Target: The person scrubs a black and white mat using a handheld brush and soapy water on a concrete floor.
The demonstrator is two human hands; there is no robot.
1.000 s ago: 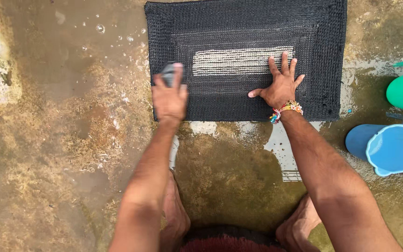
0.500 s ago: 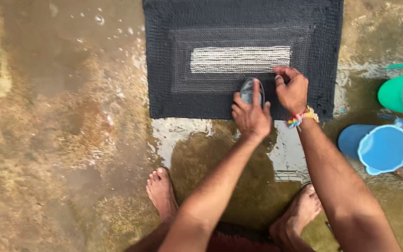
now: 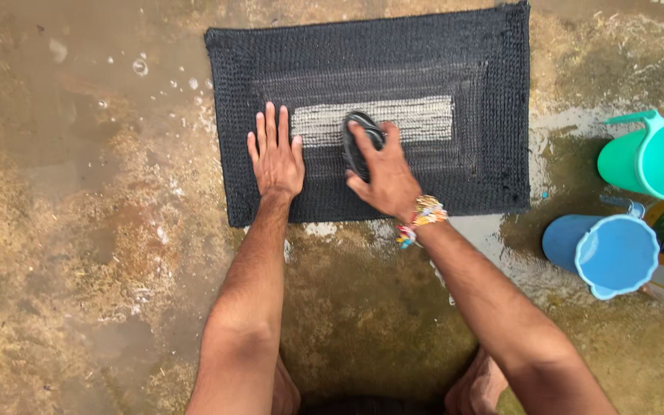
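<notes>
A dark woven mat (image 3: 455,54) with a pale grey rectangle in its middle lies wet on the concrete floor. My right hand (image 3: 382,175), with a beaded bracelet at the wrist, grips a dark oval scrub brush (image 3: 360,135) pressed onto the mat at the left end of the pale rectangle. My left hand (image 3: 275,155) lies flat on the mat's left part, fingers spread, empty. My bare feet show at the bottom edge.
A green jug (image 3: 655,160) and a blue mug (image 3: 607,252) stand on the floor to the right of the mat. The concrete around is wet and stained, with soapy water beside the mat's near edge.
The brush has passed from my left hand to my right hand. My left hand moved back to the mat's left side and flattened; my right hand, earlier pressing the mat, now holds the brush.
</notes>
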